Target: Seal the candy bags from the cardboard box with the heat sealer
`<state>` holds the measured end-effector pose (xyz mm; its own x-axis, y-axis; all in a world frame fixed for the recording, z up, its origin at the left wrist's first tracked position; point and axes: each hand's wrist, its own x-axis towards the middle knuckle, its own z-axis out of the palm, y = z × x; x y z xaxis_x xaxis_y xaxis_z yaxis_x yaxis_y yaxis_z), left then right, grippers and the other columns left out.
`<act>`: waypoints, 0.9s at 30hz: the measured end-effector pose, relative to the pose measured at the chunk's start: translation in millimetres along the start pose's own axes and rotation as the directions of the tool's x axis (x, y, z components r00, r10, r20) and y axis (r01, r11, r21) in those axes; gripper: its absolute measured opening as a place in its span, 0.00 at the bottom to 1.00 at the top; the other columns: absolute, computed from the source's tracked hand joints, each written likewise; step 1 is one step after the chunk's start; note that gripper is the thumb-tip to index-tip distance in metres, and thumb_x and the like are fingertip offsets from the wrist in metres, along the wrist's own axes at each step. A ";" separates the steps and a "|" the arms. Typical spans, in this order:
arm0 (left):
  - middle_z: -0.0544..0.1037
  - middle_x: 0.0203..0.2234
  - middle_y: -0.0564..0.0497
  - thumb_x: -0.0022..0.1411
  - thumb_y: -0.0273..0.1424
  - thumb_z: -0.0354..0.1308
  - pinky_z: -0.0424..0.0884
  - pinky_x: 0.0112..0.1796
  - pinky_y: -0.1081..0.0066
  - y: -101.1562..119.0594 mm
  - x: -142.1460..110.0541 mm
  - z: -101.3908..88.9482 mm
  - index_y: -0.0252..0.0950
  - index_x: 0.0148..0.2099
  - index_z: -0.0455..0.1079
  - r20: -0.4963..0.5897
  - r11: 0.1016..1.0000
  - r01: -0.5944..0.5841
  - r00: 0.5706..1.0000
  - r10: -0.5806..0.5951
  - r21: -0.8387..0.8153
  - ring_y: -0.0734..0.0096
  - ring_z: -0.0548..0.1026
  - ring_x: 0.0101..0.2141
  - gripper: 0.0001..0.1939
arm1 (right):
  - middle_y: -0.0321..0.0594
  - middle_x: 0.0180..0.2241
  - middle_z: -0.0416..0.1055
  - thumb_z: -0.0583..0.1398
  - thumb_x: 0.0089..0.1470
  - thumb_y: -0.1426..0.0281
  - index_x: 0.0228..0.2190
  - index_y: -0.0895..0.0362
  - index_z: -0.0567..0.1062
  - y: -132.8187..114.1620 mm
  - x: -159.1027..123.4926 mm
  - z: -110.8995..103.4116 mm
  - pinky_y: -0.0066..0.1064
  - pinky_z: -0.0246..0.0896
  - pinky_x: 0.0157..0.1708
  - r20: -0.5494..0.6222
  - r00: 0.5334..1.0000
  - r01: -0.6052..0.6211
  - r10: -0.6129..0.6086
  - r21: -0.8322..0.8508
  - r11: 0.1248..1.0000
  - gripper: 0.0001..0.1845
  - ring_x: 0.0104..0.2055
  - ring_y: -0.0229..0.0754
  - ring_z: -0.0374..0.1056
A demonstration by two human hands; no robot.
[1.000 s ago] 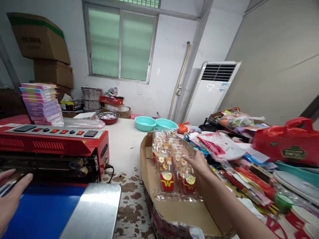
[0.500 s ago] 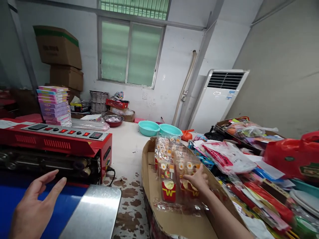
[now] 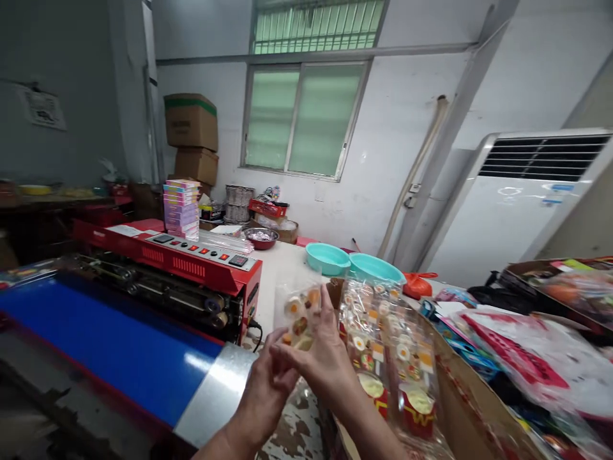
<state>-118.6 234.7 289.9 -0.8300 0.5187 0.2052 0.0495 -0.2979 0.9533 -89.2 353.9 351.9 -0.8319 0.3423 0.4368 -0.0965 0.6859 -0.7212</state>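
Observation:
A clear plastic packet (image 3: pixel 295 312) with small fried-egg and other food-shaped pieces is held up between my hands, beside the cardboard box. My right hand (image 3: pixel 330 358) grips its right side, thumb across the front and fingers behind. My left hand (image 3: pixel 268 386) is closed at its lower edge, with the fingertips partly hidden. In the box (image 3: pixel 467 390) lie several similar packets (image 3: pixel 412 358), each with a red fries-style carton bearing a yellow W. The lower part of the held packet is covered by my hands.
At left stands a red machine (image 3: pixel 215 268) with a blue conveyor belt (image 3: pixel 110 338) and a metal end plate (image 3: pixel 218 390). Two turquoise basins (image 3: pixel 328 259) sit behind the box. Bagged goods (image 3: pixel 522 351) are heaped at right. Stacked pink and purple boxes (image 3: pixel 181 211) rise behind the machine.
My right hand has lifted a packet out of the box and moved left. My left hand has come over from the belt to meet it. The view has turned left.

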 end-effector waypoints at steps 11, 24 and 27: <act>0.75 0.44 0.40 0.40 0.21 0.64 0.67 0.48 0.60 22.1 -51.3 -64.6 0.32 0.54 0.64 0.229 0.852 0.447 0.891 -0.393 -0.274 0.50 0.72 0.48 0.35 | 0.46 0.43 0.71 0.67 0.40 0.53 0.29 0.60 0.71 14.9 44.7 -16.4 0.29 0.63 0.33 0.615 0.787 -0.354 0.047 0.388 0.851 0.25 0.34 0.38 0.68; 0.75 0.33 0.47 0.45 0.24 0.60 0.69 0.23 0.73 18.6 -4.8 -85.1 0.34 0.48 0.59 -0.135 0.916 0.350 0.915 -0.379 -0.198 0.68 0.74 0.26 0.25 | 0.37 0.20 0.69 0.72 0.25 0.55 0.23 0.64 0.77 22.5 23.8 52.5 0.25 0.52 0.26 0.555 0.795 -0.535 0.244 0.455 0.712 0.27 0.22 0.31 0.59; 0.75 0.37 0.45 0.45 0.25 0.63 0.70 0.25 0.73 17.5 -5.7 -94.4 0.34 0.50 0.59 -0.133 0.910 0.349 0.914 -0.383 -0.222 0.67 0.75 0.28 0.29 | 0.36 0.20 0.69 0.72 0.24 0.56 0.23 0.63 0.76 22.9 22.5 57.8 0.25 0.53 0.26 0.550 0.794 -0.556 0.260 0.484 0.676 0.26 0.23 0.31 0.60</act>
<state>-165.5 150.9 284.5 -0.8518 0.4812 -0.2071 -0.3680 -0.2681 0.8903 -141.6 340.3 314.1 -0.9860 0.0969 -0.1360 0.1329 -0.0378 -0.9904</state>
